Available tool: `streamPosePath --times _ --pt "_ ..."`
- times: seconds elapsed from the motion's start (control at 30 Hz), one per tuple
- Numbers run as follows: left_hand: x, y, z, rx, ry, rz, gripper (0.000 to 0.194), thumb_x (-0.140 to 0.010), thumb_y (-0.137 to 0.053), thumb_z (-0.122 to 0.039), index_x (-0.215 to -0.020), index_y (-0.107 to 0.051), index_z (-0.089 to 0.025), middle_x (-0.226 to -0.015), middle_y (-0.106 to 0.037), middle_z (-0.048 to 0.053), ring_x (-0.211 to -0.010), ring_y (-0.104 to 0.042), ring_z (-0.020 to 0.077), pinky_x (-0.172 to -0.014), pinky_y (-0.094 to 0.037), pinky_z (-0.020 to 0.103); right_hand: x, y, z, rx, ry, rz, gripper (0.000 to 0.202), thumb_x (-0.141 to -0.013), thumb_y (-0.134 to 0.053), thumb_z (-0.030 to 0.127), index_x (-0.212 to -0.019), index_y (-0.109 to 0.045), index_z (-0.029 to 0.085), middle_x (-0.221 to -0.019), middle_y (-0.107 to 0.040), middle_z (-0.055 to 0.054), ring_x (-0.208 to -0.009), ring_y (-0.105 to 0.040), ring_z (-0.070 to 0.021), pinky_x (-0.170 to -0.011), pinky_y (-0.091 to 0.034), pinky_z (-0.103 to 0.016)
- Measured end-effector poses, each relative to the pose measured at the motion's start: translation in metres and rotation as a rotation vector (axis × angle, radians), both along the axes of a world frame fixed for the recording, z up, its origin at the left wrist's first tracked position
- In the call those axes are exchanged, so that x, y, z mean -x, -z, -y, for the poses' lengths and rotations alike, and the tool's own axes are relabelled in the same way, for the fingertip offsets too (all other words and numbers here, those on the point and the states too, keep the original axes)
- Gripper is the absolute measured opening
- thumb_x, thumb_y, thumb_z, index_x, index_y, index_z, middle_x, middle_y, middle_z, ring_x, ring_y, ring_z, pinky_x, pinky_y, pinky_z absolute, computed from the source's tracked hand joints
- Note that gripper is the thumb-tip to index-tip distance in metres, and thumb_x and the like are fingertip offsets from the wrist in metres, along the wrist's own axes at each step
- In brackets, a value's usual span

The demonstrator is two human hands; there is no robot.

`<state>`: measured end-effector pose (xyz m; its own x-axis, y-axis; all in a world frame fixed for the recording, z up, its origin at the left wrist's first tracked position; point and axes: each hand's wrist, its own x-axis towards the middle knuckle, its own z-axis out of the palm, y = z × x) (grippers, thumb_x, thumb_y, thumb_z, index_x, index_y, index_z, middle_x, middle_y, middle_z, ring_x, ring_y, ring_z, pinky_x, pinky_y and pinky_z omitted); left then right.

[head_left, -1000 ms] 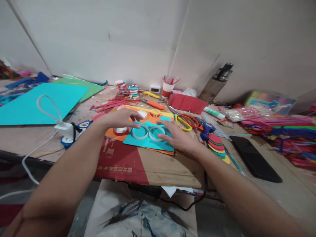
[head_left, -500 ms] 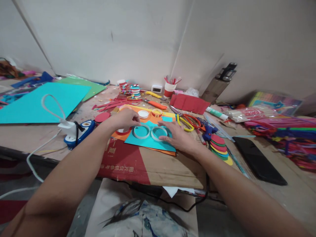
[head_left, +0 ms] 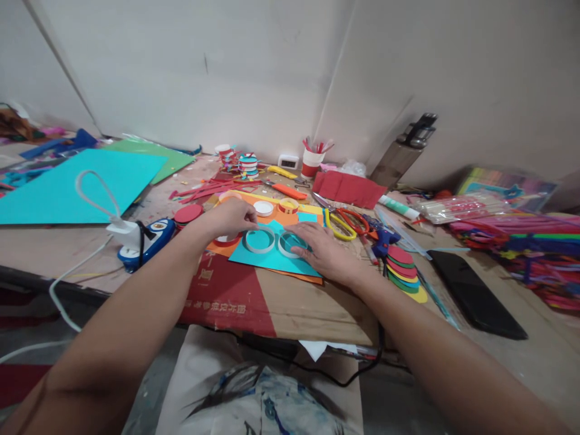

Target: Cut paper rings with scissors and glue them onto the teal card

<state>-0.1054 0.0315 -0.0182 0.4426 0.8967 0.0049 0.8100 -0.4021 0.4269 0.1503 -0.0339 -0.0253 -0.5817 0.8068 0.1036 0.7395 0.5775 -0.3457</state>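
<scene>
Two white paper rings lie side by side on a turquoise sheet (head_left: pixel 254 263), the left ring (head_left: pixel 260 250) fully in view and the right ring (head_left: pixel 280 244) partly covered. My left hand (head_left: pixel 233 216) is at the upper left of the left ring. Its fingers curl together; whatever they may pinch is hidden. Across the right ring lies my right hand (head_left: pixel 319 246), fingers stretched out and thumb apart over the rim. Under the turquoise sheet, orange paper (head_left: pixel 244 202) carries a white disc (head_left: pixel 263 209), a yellow-and-red ring (head_left: pixel 289 206) and a red-edged round piece (head_left: pixel 226 240).
Yellow scissors (head_left: pixel 342 226), red-handled scissors (head_left: pixel 357 222) and a blue glue gun (head_left: pixel 385 240) lie right. Colored discs (head_left: pixel 401 272) and a black phone (head_left: pixel 475 296) are further right. A blue power strip (head_left: pixel 151 241) with a looped white cable sits left. Behind stand a cup (head_left: pixel 312 163) and bottle (head_left: pixel 403 154).
My right hand has lowered and flattened over the right ring, its fingers reaching slightly further left. My left hand and the left ring have hardly moved.
</scene>
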Motion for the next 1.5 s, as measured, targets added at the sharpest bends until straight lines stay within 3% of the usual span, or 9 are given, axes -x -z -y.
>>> streamPosePath --times 0.23,0.43,0.63,0.83,1.0,1.13,1.3,1.37,1.5 --pt "0.0 -0.022 0.013 0.029 -0.035 -0.079 0.027 -0.079 -0.056 -0.04 -0.081 -0.071 -0.017 -0.079 -0.072 0.003 -0.07 -0.061 0.0142 -0.059 -0.038 0.023 -0.004 0.004 -0.003 -0.026 0.039 -0.051 0.047 -0.093 -0.051 0.037 -0.138 -0.048 0.023 -0.141 -0.052 -0.01 -0.133 -0.04 -0.0288 -0.109 -0.03 -0.053" --pt "0.011 -0.018 0.005 -0.019 -0.095 -0.165 0.027 -0.078 -0.054 -0.039 -0.08 -0.069 -0.017 -0.084 -0.072 0.004 -0.072 -0.061 0.0148 -0.06 -0.037 0.024 -0.004 0.006 -0.003 -0.078 0.074 -0.08 0.046 -0.092 -0.051 0.037 -0.135 -0.049 0.021 -0.139 -0.052 -0.011 -0.13 -0.042 -0.0286 -0.108 -0.033 -0.051" --pt "0.034 -0.022 0.003 0.16 -0.168 -0.207 0.044 -0.072 -0.058 -0.058 -0.089 -0.071 -0.02 -0.087 -0.072 0.004 -0.076 -0.063 0.0189 -0.063 -0.042 0.026 -0.005 0.01 -0.003 -0.094 0.084 -0.083 0.046 -0.093 -0.049 0.04 -0.135 -0.049 0.021 -0.136 -0.054 -0.013 -0.128 -0.044 -0.0301 -0.104 -0.037 -0.051" --pt "0.049 -0.033 0.01 0.302 0.071 -0.249 0.066 -0.059 -0.07 -0.057 -0.119 -0.064 -0.028 -0.122 -0.065 0.002 -0.104 -0.061 0.0218 -0.084 -0.045 0.026 -0.004 0.011 -0.002 -0.131 0.14 -0.066 0.044 -0.093 -0.049 0.042 -0.133 -0.052 0.022 -0.136 -0.055 -0.012 -0.127 -0.045 -0.0319 -0.103 -0.036 -0.054" --pt "0.05 -0.03 0.013 0.337 0.019 -0.275 0.061 -0.056 -0.073 -0.048 -0.112 -0.064 -0.026 -0.112 -0.068 0.002 -0.096 -0.063 0.0224 -0.075 -0.046 0.027 -0.005 0.015 -0.005 -0.12 0.161 -0.065 0.044 -0.093 -0.05 0.041 -0.132 -0.053 0.021 -0.134 -0.056 -0.012 -0.124 -0.047 -0.0318 -0.102 -0.037 -0.053" --pt "0.054 -0.029 0.012 0.229 -0.125 -0.282 0.059 -0.058 -0.072 -0.05 -0.111 -0.064 -0.025 -0.111 -0.068 0.003 -0.092 -0.064 0.0224 -0.074 -0.046 0.028 -0.006 0.019 -0.007 -0.127 0.153 -0.09 0.043 -0.093 -0.05 0.04 -0.131 -0.053 0.021 -0.133 -0.058 -0.011 -0.122 -0.048 -0.0319 -0.1 -0.037 -0.053" --pt "0.048 -0.035 0.01 -0.078 -0.311 -0.195 0.055 -0.07 -0.063 -0.055 -0.111 -0.066 -0.019 -0.107 -0.069 0.008 -0.093 -0.063 0.023 -0.077 -0.046 0.029 -0.008 0.021 -0.009 -0.177 0.164 -0.117 0.041 -0.093 -0.049 0.042 -0.128 -0.055 0.021 -0.129 -0.06 -0.012 -0.119 -0.05 -0.0324 -0.097 -0.04 -0.053" --pt "0.04 -0.038 0.012 -0.077 -0.229 -0.106 0.05 -0.073 -0.063 -0.055 -0.109 -0.067 -0.02 -0.108 -0.069 0.007 -0.094 -0.063 0.0207 -0.079 -0.046 0.028 -0.008 0.021 -0.009 -0.197 0.171 -0.13 0.04 -0.094 -0.047 0.042 -0.126 -0.056 0.02 -0.127 -0.061 -0.013 -0.118 -0.051 -0.0324 -0.096 -0.04 -0.053" --pt "0.023 -0.038 0.018 0.071 0.086 -0.082 0.057 -0.067 -0.072 -0.051 -0.116 -0.064 -0.023 -0.118 -0.066 0.005 -0.101 -0.061 0.0196 -0.083 -0.046 0.026 -0.009 0.022 -0.01 -0.197 0.166 -0.164 0.038 -0.094 -0.046 0.042 -0.124 -0.057 0.02 -0.125 -0.062 -0.012 -0.116 -0.052 -0.031 -0.097 -0.04 -0.051"
